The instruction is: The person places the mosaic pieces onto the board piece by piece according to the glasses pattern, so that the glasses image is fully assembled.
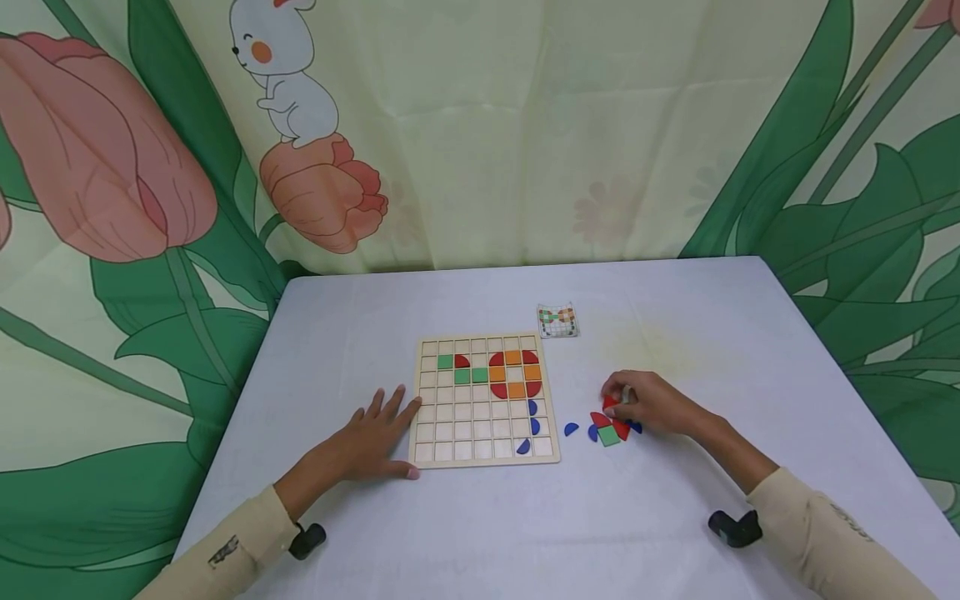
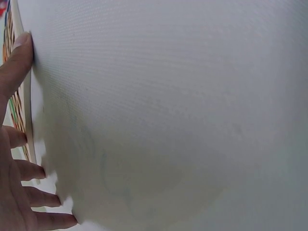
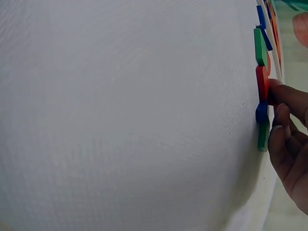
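My left hand [image 1: 369, 442] lies spread at the left edge of a wooden grid board [image 1: 471, 430], with thumb and fingertips right at its rim. Green squares [image 1: 471, 376], orange squares [image 1: 516, 390] and red quarter-circles [image 1: 498, 389] fill some cells in its upper half. Blue half-circles [image 1: 535, 426] lie down its right side, the lowest one tilted. To the right of the board, my right hand [image 1: 652, 404] pinches a red quarter-circle [image 1: 610, 402] between thumb and fingers, over a small pile. That pile holds more red pieces [image 1: 600, 419], a green square [image 1: 609, 436] and blue half-circles [image 1: 593, 433].
A small pattern card [image 1: 557, 320] with a coloured grid design lies beyond the board's top right corner. One loose blue half-circle [image 1: 572, 429] sits between board and pile. The white-covered table [image 1: 480, 533] ends at a printed curtain [image 1: 480, 167] behind.
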`<state>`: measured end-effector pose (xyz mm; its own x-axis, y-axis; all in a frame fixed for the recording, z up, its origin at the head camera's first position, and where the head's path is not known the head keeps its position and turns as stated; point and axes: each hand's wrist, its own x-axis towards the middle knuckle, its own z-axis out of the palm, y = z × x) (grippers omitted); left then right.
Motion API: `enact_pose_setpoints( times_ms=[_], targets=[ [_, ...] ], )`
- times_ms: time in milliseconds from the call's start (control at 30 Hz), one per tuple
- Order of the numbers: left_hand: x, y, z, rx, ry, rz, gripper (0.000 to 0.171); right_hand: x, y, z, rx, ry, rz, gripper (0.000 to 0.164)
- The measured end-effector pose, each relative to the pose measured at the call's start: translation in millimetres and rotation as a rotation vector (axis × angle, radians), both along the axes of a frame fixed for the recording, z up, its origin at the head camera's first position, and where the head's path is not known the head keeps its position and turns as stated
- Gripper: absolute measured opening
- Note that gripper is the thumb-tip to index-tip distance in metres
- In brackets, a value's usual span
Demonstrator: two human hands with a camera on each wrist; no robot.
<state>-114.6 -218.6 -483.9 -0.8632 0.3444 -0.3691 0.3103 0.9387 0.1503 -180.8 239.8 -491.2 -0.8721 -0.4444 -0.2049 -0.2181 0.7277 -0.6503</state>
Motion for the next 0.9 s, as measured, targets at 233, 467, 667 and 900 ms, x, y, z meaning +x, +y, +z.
enact_pose_setpoints(
  times_ms=[233,467,667,900],
  targets=[
    [-0.2,0,-0.5,-0.001,0.009,-0.005,0.111,-1.5,-4,3.0,-0.015,0.006,0.018,0.015],
    [-0.3,-1,-3.9,-0.009,0.020,-0.013,0.111,-5.7,-17,9.8,-0.065,-0.012,0.036,0.014],
    [-0.3,-2,-5.2,0.000,0.026,-0.020,0.111,-10.2,-33,12.1,-0.069,0.012,0.060,0.017],
    [-1.4,-1,-5.7,-0.008,0.026,-0.016,0.111,-14.0,-53,16.8,-0.093,0.069,0.125,0.021]
  ],
)
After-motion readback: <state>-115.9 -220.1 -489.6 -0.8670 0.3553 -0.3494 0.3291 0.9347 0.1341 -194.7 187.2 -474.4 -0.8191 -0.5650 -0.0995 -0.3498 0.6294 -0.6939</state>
